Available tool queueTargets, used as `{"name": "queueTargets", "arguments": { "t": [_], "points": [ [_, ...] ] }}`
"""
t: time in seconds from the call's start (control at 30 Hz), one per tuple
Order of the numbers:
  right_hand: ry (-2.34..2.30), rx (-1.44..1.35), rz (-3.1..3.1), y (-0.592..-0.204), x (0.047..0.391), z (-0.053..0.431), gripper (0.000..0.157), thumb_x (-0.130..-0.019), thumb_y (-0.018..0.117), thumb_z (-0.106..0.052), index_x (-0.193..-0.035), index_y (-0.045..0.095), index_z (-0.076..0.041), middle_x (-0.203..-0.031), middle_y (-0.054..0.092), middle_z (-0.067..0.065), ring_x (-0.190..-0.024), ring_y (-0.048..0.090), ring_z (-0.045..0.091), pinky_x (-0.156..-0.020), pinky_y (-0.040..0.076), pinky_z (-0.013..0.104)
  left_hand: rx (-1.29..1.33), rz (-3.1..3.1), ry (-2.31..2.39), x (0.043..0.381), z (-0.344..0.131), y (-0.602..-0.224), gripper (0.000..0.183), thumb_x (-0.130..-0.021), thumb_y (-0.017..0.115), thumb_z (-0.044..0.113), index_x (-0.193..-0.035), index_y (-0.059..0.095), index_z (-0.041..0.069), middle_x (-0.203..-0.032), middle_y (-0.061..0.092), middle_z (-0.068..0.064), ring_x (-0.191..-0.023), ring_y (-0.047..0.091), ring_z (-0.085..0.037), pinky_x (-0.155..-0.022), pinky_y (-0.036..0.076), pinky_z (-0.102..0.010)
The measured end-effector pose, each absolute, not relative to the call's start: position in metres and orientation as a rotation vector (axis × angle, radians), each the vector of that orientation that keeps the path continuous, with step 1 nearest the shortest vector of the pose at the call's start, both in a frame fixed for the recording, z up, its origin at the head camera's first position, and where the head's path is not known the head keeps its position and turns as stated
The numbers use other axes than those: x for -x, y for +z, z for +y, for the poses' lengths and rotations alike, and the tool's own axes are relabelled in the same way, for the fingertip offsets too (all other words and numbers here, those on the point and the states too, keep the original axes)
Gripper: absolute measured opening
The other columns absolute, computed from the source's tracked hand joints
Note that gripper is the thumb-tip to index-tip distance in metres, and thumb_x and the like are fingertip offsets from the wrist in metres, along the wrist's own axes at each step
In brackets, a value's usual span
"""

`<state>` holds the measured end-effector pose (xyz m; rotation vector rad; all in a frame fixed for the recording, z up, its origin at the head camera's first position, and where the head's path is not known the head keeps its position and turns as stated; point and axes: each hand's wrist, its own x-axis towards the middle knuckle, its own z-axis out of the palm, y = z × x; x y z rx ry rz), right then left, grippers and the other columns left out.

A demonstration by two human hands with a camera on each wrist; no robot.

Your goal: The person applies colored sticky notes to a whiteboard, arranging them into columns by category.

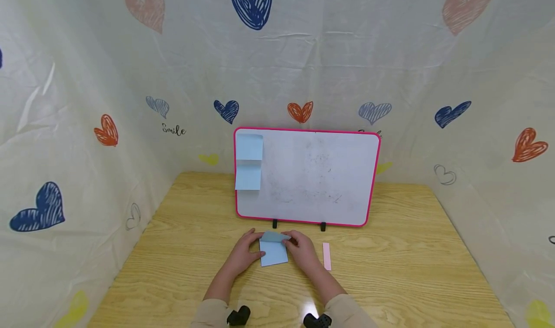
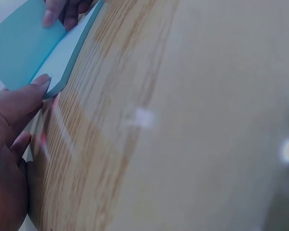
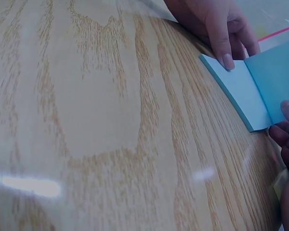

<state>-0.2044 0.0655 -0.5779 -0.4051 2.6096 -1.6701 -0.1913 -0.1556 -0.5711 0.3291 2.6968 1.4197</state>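
A pad of light-blue sticky notes (image 1: 274, 255) lies on the table in front of the whiteboard. Its top sheet (image 1: 275, 237) is peeled up from the near side and folded back, still joined along the far edge. My left hand (image 1: 242, 255) grips the pad's left side, its thumb pressing on the face, as the left wrist view also shows. At the right, my right hand (image 1: 302, 251) pinches the raised sheet between thumb and fingers. In the right wrist view the pad (image 3: 238, 91) and lifted sheet (image 3: 272, 72) form an open angle.
A pink-framed whiteboard (image 1: 303, 183) stands behind the hands on black feet (image 1: 323, 227). Two blue sticky notes, an upper note (image 1: 249, 147) and a lower note (image 1: 248, 176), hang at its left edge. A pink strip (image 1: 327, 256) lies right of my right hand.
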Motion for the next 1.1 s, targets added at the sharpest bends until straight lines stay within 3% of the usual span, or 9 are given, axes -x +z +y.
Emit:
{"name": "queueTargets", "arguments": {
  "t": [0.27, 0.47, 0.63, 0.83, 1.1],
  "points": [
    [-1.702, 0.350, 2.590, -0.5786, 0.2042, 0.0660, 0.017, -0.095, 0.065, -0.021, -0.109, 0.071, -0.012, -0.099, 0.068, -0.001, -0.087, 0.059, 0.014, -0.075, 0.050, 0.028, -0.313, 2.690, 1.428, 0.1909, -0.1554, -0.5709, 0.047, -0.084, 0.077, 0.009, -0.128, 0.061, 0.006, -0.144, 0.044, -0.024, -0.139, 0.027, -0.045, -0.107, 0.026, -0.062],
    [-1.724, 0.307, 2.579, -0.5791, 0.2054, 0.0665, 0.008, -0.095, 0.065, -0.018, -0.096, 0.068, -0.010, -0.086, 0.063, -0.002, -0.079, 0.055, 0.014, -0.070, 0.048, 0.028, -0.313, 2.676, 1.450, 0.1894, -0.1556, -0.5700, 0.046, -0.083, 0.077, 0.008, -0.126, 0.061, 0.005, -0.144, 0.042, -0.027, -0.138, 0.028, -0.046, -0.106, 0.027, -0.062],
    [-1.764, 0.300, 2.574, -0.5799, 0.2062, 0.0666, 0.010, -0.094, 0.066, -0.017, -0.087, 0.064, -0.010, -0.080, 0.061, -0.002, -0.075, 0.054, 0.014, -0.066, 0.047, 0.027, -0.317, 2.672, 1.454, 0.1891, -0.1557, -0.5693, 0.046, -0.082, 0.077, 0.006, -0.125, 0.061, 0.005, -0.144, 0.042, -0.026, -0.138, 0.028, -0.046, -0.106, 0.027, -0.062],
    [-1.853, 0.307, 2.538, -0.5812, 0.2075, 0.0669, 0.009, -0.093, 0.067, -0.013, -0.086, 0.064, -0.007, -0.081, 0.063, 0.000, -0.075, 0.055, 0.012, -0.067, 0.048, 0.025, -0.343, 2.676, 1.450, 0.1902, -0.1558, -0.5691, 0.043, -0.081, 0.077, 0.004, -0.121, 0.062, 0.005, -0.141, 0.046, -0.025, -0.138, 0.029, -0.045, -0.107, 0.027, -0.062],
    [-2.011, 0.330, 2.413, -0.5830, 0.2089, 0.0684, 0.007, -0.093, 0.066, -0.008, -0.090, 0.065, -0.001, -0.084, 0.068, 0.009, -0.079, 0.063, 0.020, -0.069, 0.051, 0.024, -0.372, 2.678, 1.448, 0.1913, -0.1555, -0.5711, 0.039, -0.082, 0.076, 0.002, -0.118, 0.064, 0.009, -0.134, 0.056, -0.015, -0.139, 0.027, -0.043, -0.107, 0.027, -0.062]
  ]
}}
